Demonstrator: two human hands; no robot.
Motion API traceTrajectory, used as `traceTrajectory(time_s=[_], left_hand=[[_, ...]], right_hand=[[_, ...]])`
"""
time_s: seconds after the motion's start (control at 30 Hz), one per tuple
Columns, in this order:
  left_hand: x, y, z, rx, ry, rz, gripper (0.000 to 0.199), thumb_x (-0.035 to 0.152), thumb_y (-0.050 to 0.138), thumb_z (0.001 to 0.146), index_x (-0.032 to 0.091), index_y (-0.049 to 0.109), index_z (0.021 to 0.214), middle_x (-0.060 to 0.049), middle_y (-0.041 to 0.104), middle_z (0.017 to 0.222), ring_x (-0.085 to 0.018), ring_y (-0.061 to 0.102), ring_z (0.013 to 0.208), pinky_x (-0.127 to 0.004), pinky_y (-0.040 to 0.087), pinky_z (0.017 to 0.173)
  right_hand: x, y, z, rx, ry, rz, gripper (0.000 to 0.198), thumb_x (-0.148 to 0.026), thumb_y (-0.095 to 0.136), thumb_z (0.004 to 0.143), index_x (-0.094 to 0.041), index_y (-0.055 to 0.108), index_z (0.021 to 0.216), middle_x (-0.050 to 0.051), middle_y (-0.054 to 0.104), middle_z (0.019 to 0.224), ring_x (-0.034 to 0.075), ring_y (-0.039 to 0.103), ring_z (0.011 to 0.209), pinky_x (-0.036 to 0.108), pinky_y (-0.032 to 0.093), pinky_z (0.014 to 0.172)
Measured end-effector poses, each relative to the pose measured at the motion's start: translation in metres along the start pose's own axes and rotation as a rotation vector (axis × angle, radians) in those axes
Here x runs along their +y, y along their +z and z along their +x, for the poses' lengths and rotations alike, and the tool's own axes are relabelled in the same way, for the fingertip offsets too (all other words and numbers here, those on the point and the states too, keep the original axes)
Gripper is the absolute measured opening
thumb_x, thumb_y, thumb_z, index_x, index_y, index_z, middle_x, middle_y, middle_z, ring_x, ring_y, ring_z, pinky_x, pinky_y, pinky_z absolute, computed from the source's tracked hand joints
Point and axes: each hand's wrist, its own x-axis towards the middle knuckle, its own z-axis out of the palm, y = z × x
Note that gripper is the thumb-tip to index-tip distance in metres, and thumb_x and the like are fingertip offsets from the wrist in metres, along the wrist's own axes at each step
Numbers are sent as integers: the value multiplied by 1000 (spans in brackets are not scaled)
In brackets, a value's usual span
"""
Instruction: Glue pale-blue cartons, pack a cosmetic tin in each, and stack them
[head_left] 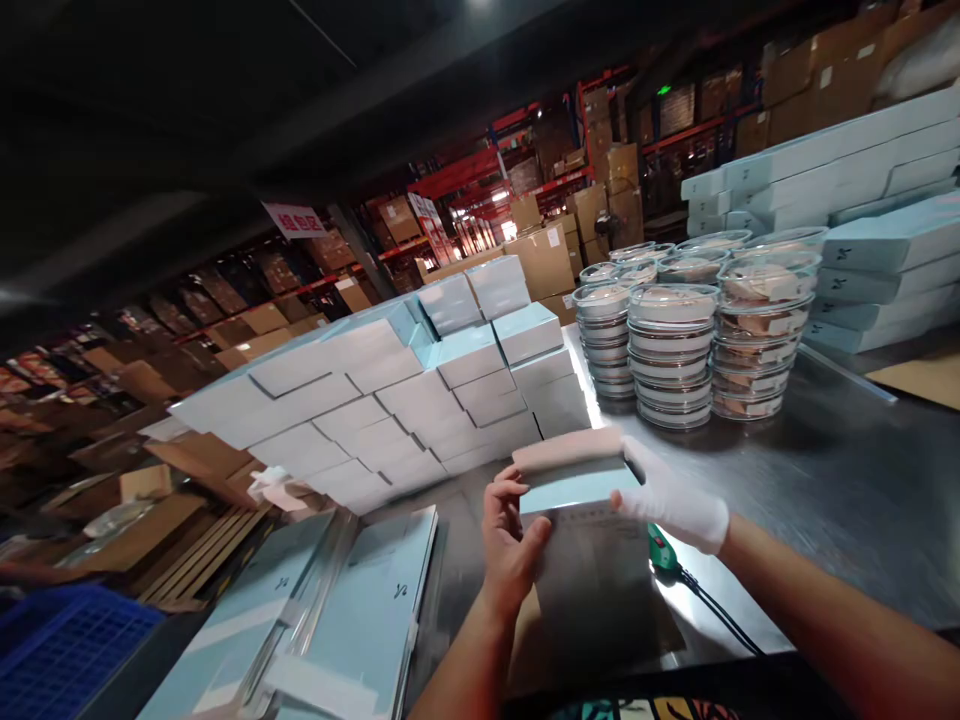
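Between my hands a light-blue carton stands near the table's front edge, its near face in shadow. A pale flap rises along its far top side. My bare left hand grips the carton's left side, thumb on the near face and fingers around the upper corner. Closed on the upper right corner is my right hand, in a white glove with the thumb tip uncovered. Just right of the carton lies a green-handled object with a black cord, partly hidden. What the carton holds inside cannot be seen.
Stacked white and light-blue boxes form a wall behind on the left. Round clear-lidded containers stand in several piles at the right, beside more blue boxes. Flat blue cartons lie front left, near a blue crate.
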Motion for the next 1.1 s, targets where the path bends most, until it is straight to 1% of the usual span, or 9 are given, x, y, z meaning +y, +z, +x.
traceTrajectory(time_s=[0.13, 0.3, 0.43, 0.53, 0.63, 0.73, 0.8, 0.93, 1.1], left_hand=[[0, -12, 4, -101, 143, 31, 26, 43, 81, 97, 28, 73, 116, -8, 76, 117, -29, 75, 123, -44, 59, 104], [27, -39, 24, -270, 113, 220, 18, 44, 84, 93, 26, 83, 97, -12, 79, 114, -37, 75, 125, -54, 59, 106], [65, -38, 45, -581, 40, 686, 53, 47, 97, 74, 32, 84, 124, -17, 77, 137, -45, 63, 140, -66, 42, 124], [81, -36, 53, -670, 36, 788, 75, 42, 95, 73, 32, 74, 145, -17, 77, 138, -43, 73, 121, -60, 53, 113], [85, -51, 54, -417, 0, 792, 69, 48, 87, 78, 29, 74, 144, -16, 76, 138, -41, 72, 122, -57, 55, 111], [81, -79, 47, 127, -74, 809, 99, 55, 89, 74, 27, 55, 162, -15, 62, 157, -42, 61, 140, -58, 46, 122], [73, -94, 37, 334, -162, 778, 114, 59, 91, 70, 26, 45, 169, -15, 53, 165, -44, 53, 148, -60, 39, 128], [44, -104, 9, 225, -400, 592, 99, 58, 87, 71, 24, 54, 158, -14, 61, 154, -45, 57, 142, -64, 41, 125], [7, -92, -19, 135, -453, 498, 89, 45, 89, 66, 26, 58, 148, -12, 63, 148, -43, 61, 137, -55, 51, 116]], right_hand=[[18, -12, -13, -64, -188, -130, 47, -50, 84, 91, -24, 77, 130, 18, 56, 165, 35, 58, 150, 54, 53, 120], [14, 3, -14, -40, -476, -189, 24, -35, 67, 107, -27, 80, 126, 15, 71, 147, 23, 69, 135, 44, 57, 113], [4, 27, -4, -88, -664, -443, 36, -36, 61, 107, -27, 75, 139, 15, 66, 154, 27, 68, 135, 47, 55, 115], [-2, 20, 23, -194, -679, -561, 74, -54, 68, 102, -16, 53, 163, 24, 54, 166, 32, 58, 149, 48, 53, 119], [-14, -35, 74, -12, -518, -765, 73, -52, 64, 105, -12, 49, 165, 25, 47, 171, 34, 46, 159, 52, 40, 130], [-29, -120, 123, 485, -177, -1019, 64, -35, 66, 103, -2, 55, 156, 31, 34, 176, 44, 26, 168, 68, 13, 135], [-35, -165, 140, 623, -39, -1045, 50, -34, 73, 99, 1, 67, 135, 33, 42, 171, 47, 26, 166, 73, 6, 133], [-38, -193, 141, 596, -85, -1026, 31, -31, 58, 110, -10, 71, 92, 16, 78, 125, 24, 60, 141, 52, 38, 126], [-64, -183, 134, 619, -127, -1036, 23, -32, 64, 109, -13, 74, 101, 6, 75, 118, 23, 71, 121, 47, 56, 109]])
